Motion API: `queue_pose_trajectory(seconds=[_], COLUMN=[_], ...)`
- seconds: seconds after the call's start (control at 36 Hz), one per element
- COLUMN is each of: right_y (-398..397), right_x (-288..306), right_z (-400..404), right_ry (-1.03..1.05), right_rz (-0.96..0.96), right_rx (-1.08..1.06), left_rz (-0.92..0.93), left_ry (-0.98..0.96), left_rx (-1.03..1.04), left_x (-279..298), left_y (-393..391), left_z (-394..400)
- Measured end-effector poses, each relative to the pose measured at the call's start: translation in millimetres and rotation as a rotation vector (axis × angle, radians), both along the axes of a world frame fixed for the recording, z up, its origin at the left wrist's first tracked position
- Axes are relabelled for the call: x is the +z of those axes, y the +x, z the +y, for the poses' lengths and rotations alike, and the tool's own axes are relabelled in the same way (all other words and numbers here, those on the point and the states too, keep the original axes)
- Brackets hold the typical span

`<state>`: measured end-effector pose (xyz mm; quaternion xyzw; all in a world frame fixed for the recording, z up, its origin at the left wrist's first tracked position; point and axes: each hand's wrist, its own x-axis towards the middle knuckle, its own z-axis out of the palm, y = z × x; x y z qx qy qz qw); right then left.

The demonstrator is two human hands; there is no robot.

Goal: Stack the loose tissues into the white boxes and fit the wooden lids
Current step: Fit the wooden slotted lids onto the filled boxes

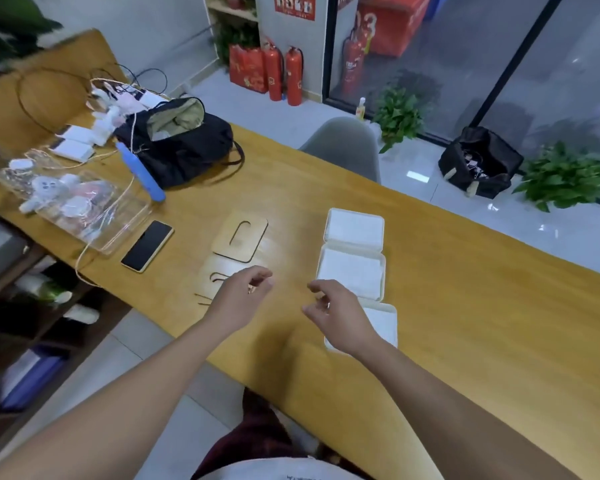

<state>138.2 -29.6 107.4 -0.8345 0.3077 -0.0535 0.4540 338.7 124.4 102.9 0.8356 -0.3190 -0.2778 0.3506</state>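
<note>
1. Head view: three white boxes (352, 271) in a row on the worktop (465, 306), tissue inside, lids off.
2. Lids (240, 239) lie left; one could seat skewed.
3. Left hand (241, 292) and right hand (340, 317) hover, loosely curled, holding nothing.

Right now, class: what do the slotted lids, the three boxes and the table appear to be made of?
Slotted lid: thin pale wood, matte, with dark edges round outline and slot, perhaps laser-cut. Boxes: smooth white, with rounded rims, probably plastic; white tissue seems to fill them. Table: yellow-brown wood with faint grain and a slight sheen, possibly lacquered or veneer.
</note>
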Motion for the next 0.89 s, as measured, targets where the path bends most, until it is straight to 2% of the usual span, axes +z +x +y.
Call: queue_pose_trajectory(seconds=[0.17, 0.36, 0.56, 0.69, 0.89], right_y=[45.2, 109.9, 164.4, 182.1, 186.6], right_x=[-9.7, -40.6, -70.9, -88.9, -82.1], right_z=[49.1, 87.8, 105.5, 112.9, 114.1], right_ry=[0.029, 0.190, 0.352, 0.399, 0.467], right_rz=[0.088, 0.245, 0.294, 0.289, 0.248], right_rx=[-0.032, -0.143, -0.273, -0.313, -0.387], left_rz=[0.019, 0.001, 0.026, 0.058, 0.135], left_ry=[0.074, 0.195, 0.328, 0.279, 0.232], left_rx=[-0.012, 0.007, 0.020, -0.007, 0.044], left_x=[-16.4, -62.1, -92.7, -100.3, -98.2], left_y=[45.9, 102.3, 147.7, 155.1, 151.3], left_z=[44.4, 81.2, 85.5, 88.0, 88.5])
